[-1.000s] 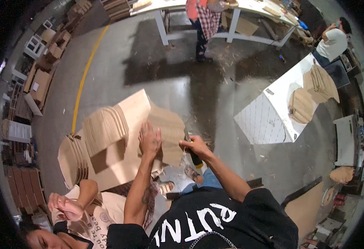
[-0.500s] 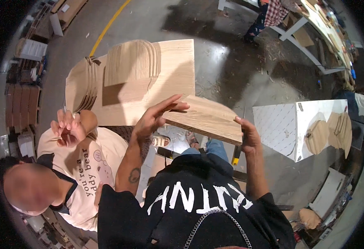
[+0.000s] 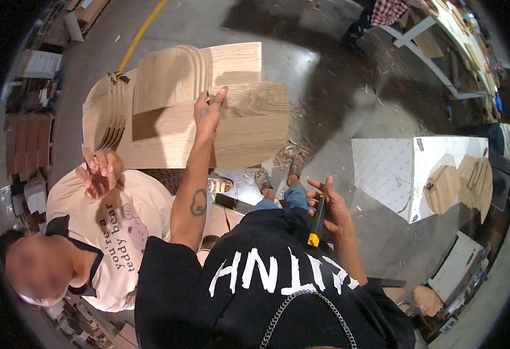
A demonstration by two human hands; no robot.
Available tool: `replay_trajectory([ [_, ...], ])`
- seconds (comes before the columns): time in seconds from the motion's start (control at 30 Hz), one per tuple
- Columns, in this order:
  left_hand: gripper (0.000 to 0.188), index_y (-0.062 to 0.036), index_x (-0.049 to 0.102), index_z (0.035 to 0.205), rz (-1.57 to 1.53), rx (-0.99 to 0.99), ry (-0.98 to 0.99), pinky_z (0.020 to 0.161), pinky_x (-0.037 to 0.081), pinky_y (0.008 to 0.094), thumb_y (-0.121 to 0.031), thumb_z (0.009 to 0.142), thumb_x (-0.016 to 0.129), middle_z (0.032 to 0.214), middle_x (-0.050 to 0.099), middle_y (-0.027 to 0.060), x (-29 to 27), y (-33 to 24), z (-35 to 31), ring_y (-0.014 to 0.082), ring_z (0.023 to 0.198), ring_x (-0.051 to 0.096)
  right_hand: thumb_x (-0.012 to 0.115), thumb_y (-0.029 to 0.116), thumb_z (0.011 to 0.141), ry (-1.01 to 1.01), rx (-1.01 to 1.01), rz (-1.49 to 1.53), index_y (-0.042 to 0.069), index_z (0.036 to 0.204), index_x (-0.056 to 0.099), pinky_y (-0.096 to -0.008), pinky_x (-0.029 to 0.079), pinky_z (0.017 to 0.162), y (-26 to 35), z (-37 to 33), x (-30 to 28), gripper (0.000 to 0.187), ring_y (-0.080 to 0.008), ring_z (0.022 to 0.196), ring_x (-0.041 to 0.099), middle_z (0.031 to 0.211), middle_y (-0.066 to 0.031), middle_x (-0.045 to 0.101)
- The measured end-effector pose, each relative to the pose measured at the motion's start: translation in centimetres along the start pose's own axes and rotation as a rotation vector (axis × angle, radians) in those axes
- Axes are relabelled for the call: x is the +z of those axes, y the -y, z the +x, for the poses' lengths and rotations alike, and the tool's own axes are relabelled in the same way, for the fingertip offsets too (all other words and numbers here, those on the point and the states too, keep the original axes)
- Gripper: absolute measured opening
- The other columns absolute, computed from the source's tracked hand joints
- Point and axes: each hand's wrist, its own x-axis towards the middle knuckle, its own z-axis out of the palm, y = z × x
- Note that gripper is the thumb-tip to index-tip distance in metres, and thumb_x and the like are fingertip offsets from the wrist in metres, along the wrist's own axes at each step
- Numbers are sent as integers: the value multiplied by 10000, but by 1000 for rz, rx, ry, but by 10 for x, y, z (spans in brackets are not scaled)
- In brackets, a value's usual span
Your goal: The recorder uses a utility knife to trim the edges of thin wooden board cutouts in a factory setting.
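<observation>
The left hand (image 3: 207, 116) grips the left edge of a board (image 3: 252, 128), closed on it near the upper corner; how the fingers sit beneath the edge is hidden. The board is at the centre of the frame, over the right part of a pale worktop (image 3: 235, 58) and reaching past its right end; whether it lies flat or is slightly raised I cannot tell. The right hand (image 3: 332, 210), right of centre and lower, is well apart from the board and holds a slim dark tool (image 3: 319, 224) with a yellow end, loosely, some fingers spread. Its working end cannot be made out. The step in hand looks like placing or turning the board, with the tool out of use for the moment. By my judgement, the next move calls for a steady left hand and the board well supported on the worktop, and for a firmer right-hand grip if the tool is to meet an edge. The near stack (image 3: 167, 78) stands just beside the left hand, a second stack (image 3: 105, 116) farther left, so elbow room is short on that side. At lower left, a co-worker's hand (image 3: 100, 174) is raised near the worktop; shavings (image 3: 290, 156) lie beyond the board's lower right corner.
</observation>
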Motion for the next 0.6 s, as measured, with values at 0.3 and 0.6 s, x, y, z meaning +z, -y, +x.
replay_trajectory([
  [0.3,532,-46,594,1292,680,331,-146,1003,402,473,-419,921,676,1093,660,207,25,10,-17,320,1134,585,485,268,1059,-73,-380,-353,86,1441,406,-331,579,599,47,74,-12,430,-180,760,647,948,-86,611],
  [0.6,633,-144,448,1487,834,751,285,1177,197,560,-476,962,577,1456,459,182,55,-11,-30,351,1379,394,497,-45,945,206,-856,-821,89,1450,482,-291,521,849,113,225,34,524,-137,906,650,1000,-100,685],
])
